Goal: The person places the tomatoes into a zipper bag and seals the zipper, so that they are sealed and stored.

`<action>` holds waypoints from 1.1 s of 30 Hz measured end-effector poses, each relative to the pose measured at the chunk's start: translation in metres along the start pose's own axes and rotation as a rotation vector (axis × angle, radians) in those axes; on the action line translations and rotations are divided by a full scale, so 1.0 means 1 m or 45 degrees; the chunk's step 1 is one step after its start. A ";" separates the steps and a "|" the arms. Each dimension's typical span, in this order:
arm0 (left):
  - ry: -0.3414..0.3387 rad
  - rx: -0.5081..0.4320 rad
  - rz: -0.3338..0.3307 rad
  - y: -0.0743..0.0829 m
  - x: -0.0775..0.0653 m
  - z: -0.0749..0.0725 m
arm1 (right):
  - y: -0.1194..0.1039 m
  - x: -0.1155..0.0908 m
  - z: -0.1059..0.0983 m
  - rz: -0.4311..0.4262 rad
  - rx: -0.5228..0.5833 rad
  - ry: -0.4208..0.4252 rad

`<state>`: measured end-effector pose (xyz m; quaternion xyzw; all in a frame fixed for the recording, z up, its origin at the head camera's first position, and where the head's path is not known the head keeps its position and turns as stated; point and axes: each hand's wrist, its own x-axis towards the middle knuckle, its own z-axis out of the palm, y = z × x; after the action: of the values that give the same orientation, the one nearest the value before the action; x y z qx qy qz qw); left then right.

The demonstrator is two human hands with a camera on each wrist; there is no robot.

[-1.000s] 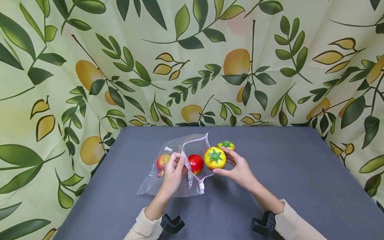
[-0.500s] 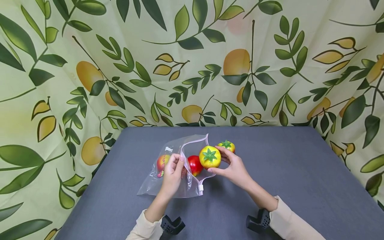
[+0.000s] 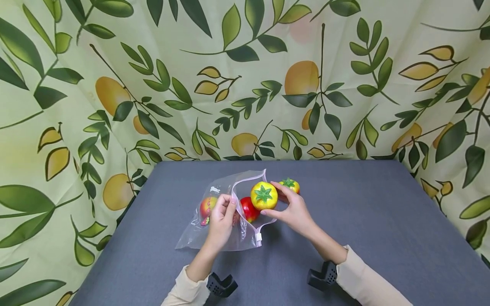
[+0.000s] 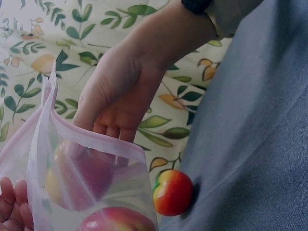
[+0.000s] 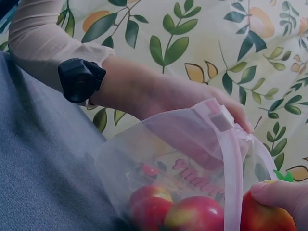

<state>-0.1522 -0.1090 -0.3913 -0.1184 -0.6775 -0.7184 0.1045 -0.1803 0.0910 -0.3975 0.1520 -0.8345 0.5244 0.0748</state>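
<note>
Right hand holds tomato (image 3: 264, 195) at the bag's mouth

The clear bag (image 3: 243, 240) gapes toward 3 o'clock, a red fruit (image 3: 249, 209) and a red-yellow fruit (image 3: 207, 206) inside. The left hand (image 3: 222, 216) pinches its rim. The right hand (image 3: 295, 210) has its thumb at the tomato's 6 o'clock. A second tomato (image 3: 291, 185) lies at 2 o'clock; the left wrist view shows it largely red, the head view yellow.

At the head view's centre, the yellow fruit (image 3: 264, 195) you hold partly hides the red fruit (image 3: 248, 211). The left-wrist view's bottom edge crops your bag (image 4: 103, 139); its pink lettering (image 5: 194, 178) looks too blurred to read.
</note>
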 end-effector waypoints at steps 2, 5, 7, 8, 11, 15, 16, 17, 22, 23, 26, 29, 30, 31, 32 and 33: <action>-0.004 -0.001 0.008 0.000 0.000 0.000 | 0.000 0.001 0.001 -0.011 -0.004 0.005; -0.001 0.002 0.008 0.000 0.000 0.001 | 0.001 0.003 0.003 -0.029 -0.018 0.013; 0.003 0.003 0.002 0.000 0.000 0.001 | 0.001 0.004 0.005 -0.040 -0.028 0.017; 0.005 0.004 -0.002 0.000 0.000 0.001 | 0.001 0.004 0.005 -0.047 -0.042 0.019; 0.007 0.006 -0.006 0.000 0.000 0.001 | 0.002 0.006 0.007 -0.061 -0.087 0.028; 0.002 0.007 -0.003 0.000 -0.001 0.001 | 0.002 0.009 0.010 -0.054 -0.121 0.044; 0.001 0.007 -0.001 0.000 -0.001 0.001 | 0.002 0.010 0.010 -0.044 -0.112 0.052; 0.000 0.006 -0.002 0.000 -0.001 0.001 | 0.002 0.010 0.011 -0.030 -0.102 0.062; -0.008 0.008 0.001 -0.001 -0.001 0.002 | 0.001 0.013 0.014 0.019 -0.048 0.129; -0.012 0.009 0.003 -0.001 -0.001 0.001 | 0.001 0.013 0.014 0.010 -0.046 0.142; -0.012 0.004 0.009 -0.001 -0.001 0.002 | 0.002 0.014 0.016 -0.039 -0.055 0.170; -0.014 0.001 0.013 0.000 -0.001 0.002 | 0.003 0.015 0.017 -0.101 -0.074 0.199; -0.011 0.000 0.013 0.000 -0.001 0.002 | 0.003 0.015 0.017 -0.115 -0.085 0.206; -0.011 -0.001 0.013 0.001 -0.001 0.002 | 0.003 0.015 0.018 -0.131 -0.101 0.213; -0.012 0.000 0.013 0.001 -0.001 0.002 | 0.003 0.016 0.018 -0.146 -0.112 0.218; -0.012 0.001 0.015 0.001 -0.001 0.002 | 0.002 0.016 0.019 -0.154 -0.117 0.219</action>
<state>-0.1508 -0.1069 -0.3910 -0.1258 -0.6775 -0.7170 0.1054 -0.1951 0.0725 -0.4031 0.1530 -0.8374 0.4912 0.1844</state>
